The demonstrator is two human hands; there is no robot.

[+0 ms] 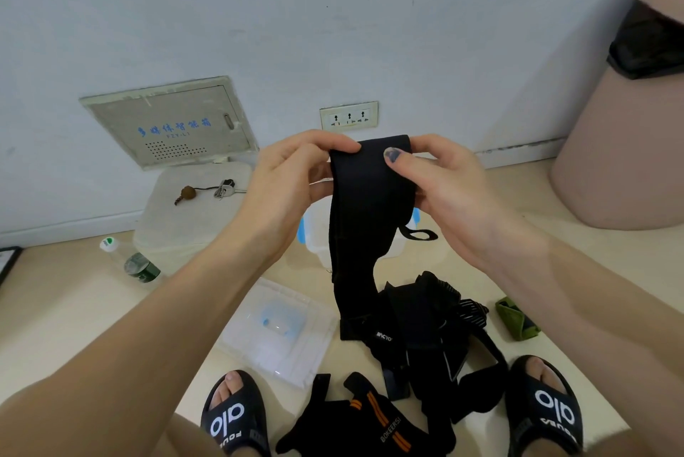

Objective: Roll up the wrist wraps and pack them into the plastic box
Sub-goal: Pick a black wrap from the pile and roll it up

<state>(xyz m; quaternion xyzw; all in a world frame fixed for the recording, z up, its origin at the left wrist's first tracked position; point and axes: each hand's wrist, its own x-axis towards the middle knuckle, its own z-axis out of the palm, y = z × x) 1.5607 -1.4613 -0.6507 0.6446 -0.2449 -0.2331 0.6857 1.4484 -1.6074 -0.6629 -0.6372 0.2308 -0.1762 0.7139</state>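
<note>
Wrist wrap (364,204), pinched by both hands, "BOKEERSI" strap (385,423)

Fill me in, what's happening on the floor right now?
A person holds a black wrist wrap up by its top end, left hand and right hand each pinching a side; the rest hangs unrolled towards the floor. The plastic box sits open behind it, its lid lying on the floor nearer the person. More wraps lie in a loose pile, including one with orange stripes.
</note>
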